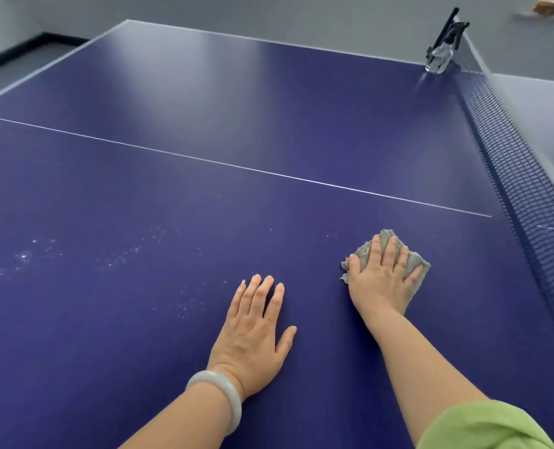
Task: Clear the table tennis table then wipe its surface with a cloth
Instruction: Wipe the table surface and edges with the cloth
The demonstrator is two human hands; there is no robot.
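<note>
On the near half of the dark blue table tennis table (269, 124), the right hand (382, 277) is pressing a crumpled grey terry cloth (415, 260) flat against the surface, close to the dark mesh net (522, 189). Its fingers are lying straight and slightly spread over the cloth, with the thumb reaching out to the cloth's left edge; grey fabric is showing around the fingertips and along both sides of the hand. A light green sleeve (483, 426) is covering the upper part of that arm. Just to the left, apart from the cloth, the left hand (253, 332) is resting palm down on the bare tabletop, its fingers straight and close together, the thumb angled outward, holding nothing. A pale smooth bangle (217, 400) is sitting on that wrist. Further left, white speckles (26, 256) are dotting the blue surface. Beyond the thin white centre line (236, 166), a clear plastic spray bottle with a black trigger head (439, 58) is standing at the far edge, beside the black net post (447, 30).
</note>
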